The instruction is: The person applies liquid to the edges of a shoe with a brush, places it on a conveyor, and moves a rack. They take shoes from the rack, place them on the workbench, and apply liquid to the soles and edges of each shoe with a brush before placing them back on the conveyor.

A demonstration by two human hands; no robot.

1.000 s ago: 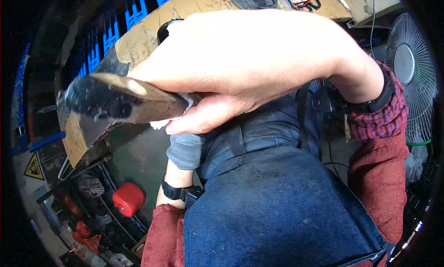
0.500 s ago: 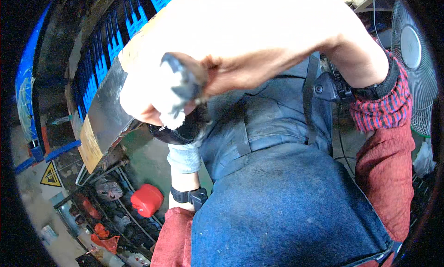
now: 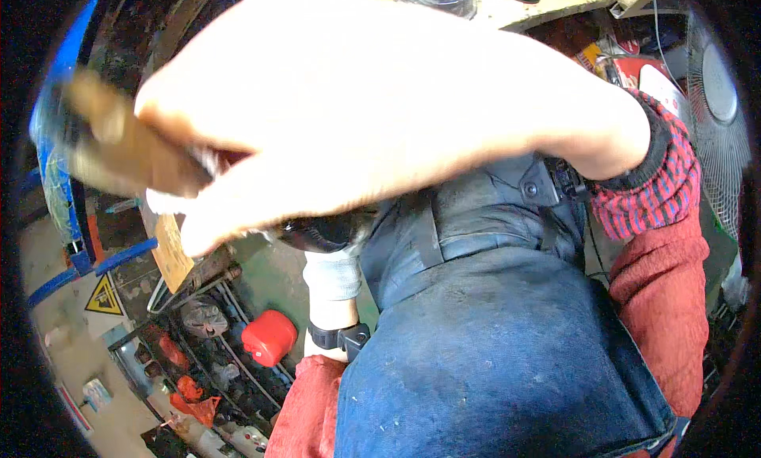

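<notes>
My right hand (image 3: 317,101), bare and overexposed, fills the upper middle, close to the camera. Its fingers are closed round a brown object (image 3: 147,149) that sticks out to the left; it is smeared by motion, and its kind does not show. Something white shows beside the fingertips. Below the right hand, my left hand (image 3: 321,232) shows only as a dark, glove-like patch above a pale grey cuff. The right hand covers its fingers and anything they may hold.
A wooden board edge (image 3: 173,256) and a blue curved frame (image 3: 63,149) lie to the left. A red container (image 3: 269,337) stands on the floor near a rack (image 3: 214,315) of bags. At the top, a bench (image 3: 547,7) carries scissors; a fan (image 3: 717,101) stands right.
My right hand has swung up and left, closer to the camera. The brown object now points left; before, a dark and white blurred end showed there. Blue tools behind are now mostly covered.
</notes>
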